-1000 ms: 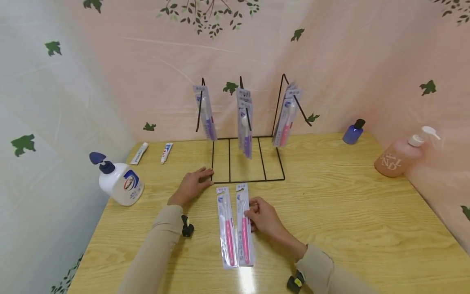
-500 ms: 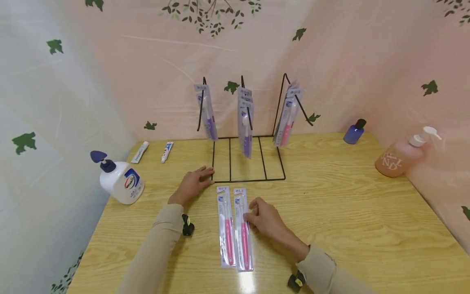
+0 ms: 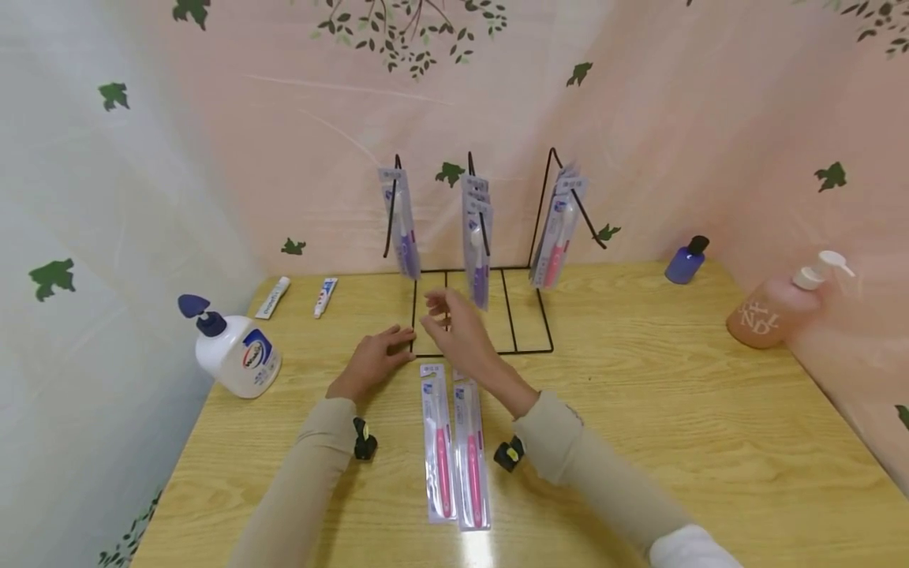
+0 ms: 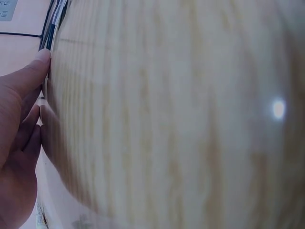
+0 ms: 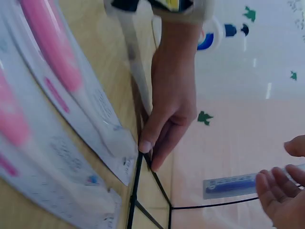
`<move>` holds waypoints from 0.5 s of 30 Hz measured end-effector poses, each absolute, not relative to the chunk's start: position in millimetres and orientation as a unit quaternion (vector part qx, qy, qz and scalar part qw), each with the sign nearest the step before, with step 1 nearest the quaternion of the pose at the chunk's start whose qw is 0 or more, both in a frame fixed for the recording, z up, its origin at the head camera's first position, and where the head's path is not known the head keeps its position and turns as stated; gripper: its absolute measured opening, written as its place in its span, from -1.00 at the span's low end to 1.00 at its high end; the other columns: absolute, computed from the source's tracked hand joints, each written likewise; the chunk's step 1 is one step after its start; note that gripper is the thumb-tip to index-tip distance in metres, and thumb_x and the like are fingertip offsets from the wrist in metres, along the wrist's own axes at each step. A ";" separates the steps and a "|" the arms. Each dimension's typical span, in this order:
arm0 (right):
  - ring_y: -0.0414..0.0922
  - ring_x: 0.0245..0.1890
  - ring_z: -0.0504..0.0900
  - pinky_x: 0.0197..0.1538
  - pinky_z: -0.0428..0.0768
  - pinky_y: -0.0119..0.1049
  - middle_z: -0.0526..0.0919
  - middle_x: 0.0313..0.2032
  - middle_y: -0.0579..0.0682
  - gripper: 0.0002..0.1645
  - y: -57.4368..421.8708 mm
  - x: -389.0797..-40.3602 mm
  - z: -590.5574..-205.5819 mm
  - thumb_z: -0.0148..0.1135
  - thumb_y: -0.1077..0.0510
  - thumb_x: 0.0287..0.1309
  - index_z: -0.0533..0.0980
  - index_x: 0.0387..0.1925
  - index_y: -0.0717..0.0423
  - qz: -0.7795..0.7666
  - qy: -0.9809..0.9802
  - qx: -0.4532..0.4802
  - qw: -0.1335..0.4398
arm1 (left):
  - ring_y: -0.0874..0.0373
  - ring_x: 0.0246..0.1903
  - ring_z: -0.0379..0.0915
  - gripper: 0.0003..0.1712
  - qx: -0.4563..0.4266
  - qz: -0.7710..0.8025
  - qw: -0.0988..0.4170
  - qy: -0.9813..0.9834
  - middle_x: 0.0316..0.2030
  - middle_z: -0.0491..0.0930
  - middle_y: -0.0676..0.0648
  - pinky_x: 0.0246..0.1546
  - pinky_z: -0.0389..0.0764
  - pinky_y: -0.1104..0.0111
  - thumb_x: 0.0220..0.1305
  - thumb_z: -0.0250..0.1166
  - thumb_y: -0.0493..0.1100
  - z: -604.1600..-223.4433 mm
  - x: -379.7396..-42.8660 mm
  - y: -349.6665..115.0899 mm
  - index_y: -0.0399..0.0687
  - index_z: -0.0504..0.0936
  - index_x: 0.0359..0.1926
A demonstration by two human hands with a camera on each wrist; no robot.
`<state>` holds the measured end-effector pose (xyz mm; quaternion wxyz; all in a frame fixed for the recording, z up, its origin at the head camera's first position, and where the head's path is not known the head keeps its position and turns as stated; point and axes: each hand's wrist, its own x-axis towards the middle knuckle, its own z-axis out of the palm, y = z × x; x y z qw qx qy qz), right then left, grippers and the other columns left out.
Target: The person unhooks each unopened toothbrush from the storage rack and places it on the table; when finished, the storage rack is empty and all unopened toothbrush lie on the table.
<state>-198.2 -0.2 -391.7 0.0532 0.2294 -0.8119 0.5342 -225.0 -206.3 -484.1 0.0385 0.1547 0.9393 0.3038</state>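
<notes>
Two packaged pink toothbrushes, the left one [image 3: 442, 465] and the right one [image 3: 473, 473], lie side by side on the wooden table, heads toward a black wire rack [image 3: 497, 353]. My left hand [image 3: 372, 363] rests at the rack's front left corner, its thumb and fingertips touching the base wire. Above the rack's base, my right hand [image 3: 460, 331] reaches forward and left, fingers loosely bent and apart, holding nothing. A packaged purple toothbrush [image 3: 406, 237] hangs on the rack's left hook, beyond my right hand.
More purple toothbrushes [image 3: 477, 260] hang on the middle hook, pink ones [image 3: 557, 237] on the right. At left stand a white pump bottle [image 3: 237, 355] and two small tubes, one being a toothpaste tube [image 3: 325, 297]. A blue bottle [image 3: 685, 264] and pink pump bottle [image 3: 767, 312] stand right.
My right hand has let go of the right pink toothbrush, which slid slightly toward me, and moved forward and left over the rack's base. My left hand has stayed at the corner.
</notes>
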 end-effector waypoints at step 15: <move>-0.03 0.21 0.39 0.25 0.44 -0.18 0.39 0.20 0.08 -0.48 -53.9 -293.3 -387.1 0.03 0.09 0.39 0.25 0.31 0.10 0.561 -0.796 0.156 0.167 | -0.16 0.36 0.17 -0.48 0.169 0.307 0.029 0.936 0.31 0.39 -0.09 0.37 0.22 -0.02 0.30 0.24 -0.02 -483.3 -222.5 -206.4 -0.03 0.48 0.26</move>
